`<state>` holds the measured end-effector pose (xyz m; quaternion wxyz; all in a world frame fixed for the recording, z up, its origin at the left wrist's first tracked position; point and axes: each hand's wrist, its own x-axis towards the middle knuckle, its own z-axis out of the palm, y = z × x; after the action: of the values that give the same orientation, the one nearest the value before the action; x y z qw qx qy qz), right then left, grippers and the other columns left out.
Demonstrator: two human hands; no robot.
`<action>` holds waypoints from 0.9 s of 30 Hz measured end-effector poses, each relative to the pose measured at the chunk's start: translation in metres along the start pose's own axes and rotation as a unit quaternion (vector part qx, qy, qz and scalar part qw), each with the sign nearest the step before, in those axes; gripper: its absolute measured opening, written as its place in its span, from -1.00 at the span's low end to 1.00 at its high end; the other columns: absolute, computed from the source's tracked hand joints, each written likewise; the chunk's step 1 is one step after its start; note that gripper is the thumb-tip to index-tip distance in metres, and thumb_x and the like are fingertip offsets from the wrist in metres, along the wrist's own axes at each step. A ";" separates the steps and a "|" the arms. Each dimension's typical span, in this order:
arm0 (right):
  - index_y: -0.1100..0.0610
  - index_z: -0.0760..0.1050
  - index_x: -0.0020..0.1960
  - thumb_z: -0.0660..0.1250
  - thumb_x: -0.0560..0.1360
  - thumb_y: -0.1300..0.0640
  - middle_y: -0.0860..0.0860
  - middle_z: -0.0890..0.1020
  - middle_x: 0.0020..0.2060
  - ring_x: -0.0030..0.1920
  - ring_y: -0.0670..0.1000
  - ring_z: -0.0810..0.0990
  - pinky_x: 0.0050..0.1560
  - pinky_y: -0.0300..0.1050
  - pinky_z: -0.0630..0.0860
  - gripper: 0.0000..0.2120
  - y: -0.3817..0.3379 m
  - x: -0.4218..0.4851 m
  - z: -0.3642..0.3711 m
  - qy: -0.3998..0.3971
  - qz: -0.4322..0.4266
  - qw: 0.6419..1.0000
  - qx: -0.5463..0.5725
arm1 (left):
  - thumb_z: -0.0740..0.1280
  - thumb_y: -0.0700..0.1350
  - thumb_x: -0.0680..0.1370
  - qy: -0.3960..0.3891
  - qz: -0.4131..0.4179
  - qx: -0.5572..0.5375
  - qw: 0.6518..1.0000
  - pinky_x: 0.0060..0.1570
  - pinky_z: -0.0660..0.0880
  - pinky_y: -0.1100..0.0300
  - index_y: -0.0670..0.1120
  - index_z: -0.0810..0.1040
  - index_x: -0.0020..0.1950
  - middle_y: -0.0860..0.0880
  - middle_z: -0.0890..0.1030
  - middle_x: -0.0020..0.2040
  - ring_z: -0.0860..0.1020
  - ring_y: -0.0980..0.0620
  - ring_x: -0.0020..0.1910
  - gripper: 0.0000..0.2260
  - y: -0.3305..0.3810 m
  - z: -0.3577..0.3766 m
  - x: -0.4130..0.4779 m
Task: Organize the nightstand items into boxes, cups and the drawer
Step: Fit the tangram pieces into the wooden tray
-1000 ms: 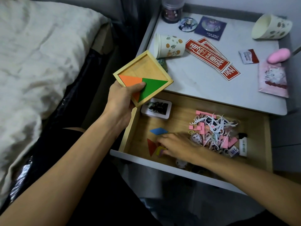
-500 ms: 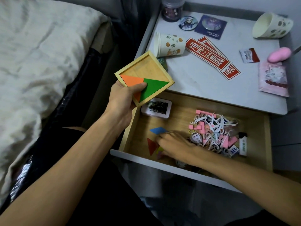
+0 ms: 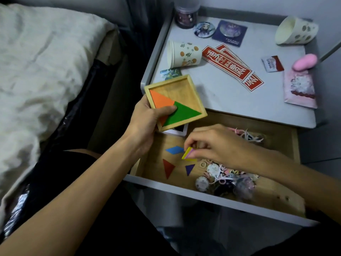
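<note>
Wooden puzzle tray (image 3: 181,92), gripped by the left hand (image 3: 145,121) above the drawer's (image 3: 153,172) corner, held only two triangles (image 3: 184,113). The right hand (image 3: 215,143) pinched a yellow piece (image 3: 187,154) over the drawer, where three more lay loose. Tipped cups (image 3: 184,54) and cards (image 3: 227,65) awaited: early going, I judged.

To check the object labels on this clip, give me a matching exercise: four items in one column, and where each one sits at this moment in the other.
Items:
1. wooden tray
2. yellow piece
3. red triangle
4. orange-print paper cup

Places:
A. loose on the floor of the drawer
B. on its side on the nightstand top
C. gripped by the left hand
D. pinched by the right hand

Pairs: 1-C, 2-D, 3-A, 4-B
</note>
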<state>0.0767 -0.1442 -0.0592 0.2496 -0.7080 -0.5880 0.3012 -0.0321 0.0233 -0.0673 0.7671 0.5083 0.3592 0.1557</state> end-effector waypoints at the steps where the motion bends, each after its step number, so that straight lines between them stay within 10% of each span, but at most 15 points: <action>1: 0.12 0.64 0.00 0.50 0.45 0.15 -0.09 0.64 -0.23 -0.30 -0.17 0.62 -0.22 -0.23 0.54 -0.86 -0.003 -0.007 -0.011 0.032 0.010 0.998 0.048 | 0.43 -0.38 0.45 -0.006 -0.001 0.005 1.000 0.02 0.59 0.03 -0.26 0.49 0.29 -0.21 0.67 0.11 0.67 -0.13 0.06 -0.59 -0.003 0.003 0.000; 7: 0.05 0.66 -0.01 0.52 0.44 0.14 -0.06 0.64 -0.28 -0.29 -0.15 0.59 -0.18 -0.21 0.57 -0.86 0.018 -0.005 -0.037 0.269 0.102 0.941 0.179 | 0.45 -0.40 0.40 -0.086 -0.045 0.033 0.995 0.27 0.50 -0.21 -0.26 0.49 0.31 -0.25 0.64 0.17 0.60 -0.29 0.19 -0.52 -0.023 0.019 -0.007; 14: 0.04 0.69 -0.03 0.53 0.43 0.08 -0.10 0.66 -0.29 -0.24 -0.22 0.60 -0.18 -0.45 0.46 -0.87 0.031 0.003 -0.026 0.280 0.145 0.946 0.080 | 0.38 -0.47 0.44 -0.104 -0.065 0.056 0.991 0.23 0.54 -0.06 -0.24 0.50 0.30 -0.22 0.66 0.16 0.62 -0.21 0.15 -0.55 -0.030 0.025 -0.004; 27: 0.03 0.63 -0.03 0.56 0.37 0.13 -0.05 0.63 -0.27 -0.28 -0.14 0.59 -0.16 -0.24 0.56 -0.80 0.022 -0.005 -0.042 0.280 0.099 0.946 0.132 | 0.44 -0.29 0.44 -0.102 -0.132 -0.009 0.986 0.19 0.57 -0.04 -0.25 0.57 0.26 -0.24 0.67 0.14 0.63 -0.23 0.15 -0.62 -0.023 0.024 -0.002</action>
<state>0.1212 -0.1530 -0.0453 0.4644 -0.7794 -0.3759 0.1887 -0.0199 -0.0039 -0.0817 0.8178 0.4628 0.3420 0.0034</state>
